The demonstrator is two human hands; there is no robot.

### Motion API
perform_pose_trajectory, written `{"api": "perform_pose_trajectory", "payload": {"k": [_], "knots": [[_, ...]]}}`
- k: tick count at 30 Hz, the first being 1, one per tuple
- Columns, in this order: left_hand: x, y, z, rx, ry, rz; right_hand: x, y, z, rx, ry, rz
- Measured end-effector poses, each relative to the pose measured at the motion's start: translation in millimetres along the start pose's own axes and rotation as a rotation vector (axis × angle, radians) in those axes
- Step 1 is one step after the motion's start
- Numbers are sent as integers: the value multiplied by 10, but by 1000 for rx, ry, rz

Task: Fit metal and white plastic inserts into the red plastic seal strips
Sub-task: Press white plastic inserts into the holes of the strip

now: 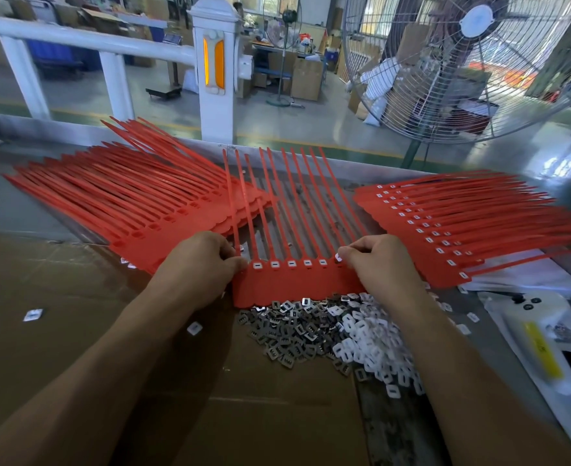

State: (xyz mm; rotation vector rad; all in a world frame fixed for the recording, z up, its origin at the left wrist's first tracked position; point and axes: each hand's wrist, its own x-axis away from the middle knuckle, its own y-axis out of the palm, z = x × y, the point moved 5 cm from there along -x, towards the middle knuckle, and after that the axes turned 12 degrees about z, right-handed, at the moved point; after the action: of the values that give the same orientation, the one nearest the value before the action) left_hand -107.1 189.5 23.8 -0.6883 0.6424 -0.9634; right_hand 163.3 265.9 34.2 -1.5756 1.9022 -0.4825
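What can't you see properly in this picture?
- Head view: the left hand hides the strip's leftmost sockets.
- The right hand's fingers cover most of the white insert they pinch.
- Teeth on the metal inserts are too small.
- The right stack's tails are cut off.

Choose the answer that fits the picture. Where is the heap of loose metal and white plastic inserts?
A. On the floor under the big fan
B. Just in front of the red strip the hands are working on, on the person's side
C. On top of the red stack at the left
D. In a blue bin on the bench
B: the heap of inserts lies against the near edge of the red strip, between the person's forearms.
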Motion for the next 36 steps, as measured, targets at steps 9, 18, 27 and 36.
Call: {"api": "perform_pose_trajectory", "payload": {"k": [9, 18, 27, 36], "knots": [[-4, 11, -6, 13, -3, -4, 8, 17, -49, 135, -23, -9], [-10, 20, -19, 25, -5, -9, 24, 24, -89, 170, -79, 9], [-13, 7, -6, 7, 5, 10, 158, -52, -244, 503, -371, -68], [1, 19, 1, 12, -9, -5, 223, 6, -302, 646, -462, -91]]}}
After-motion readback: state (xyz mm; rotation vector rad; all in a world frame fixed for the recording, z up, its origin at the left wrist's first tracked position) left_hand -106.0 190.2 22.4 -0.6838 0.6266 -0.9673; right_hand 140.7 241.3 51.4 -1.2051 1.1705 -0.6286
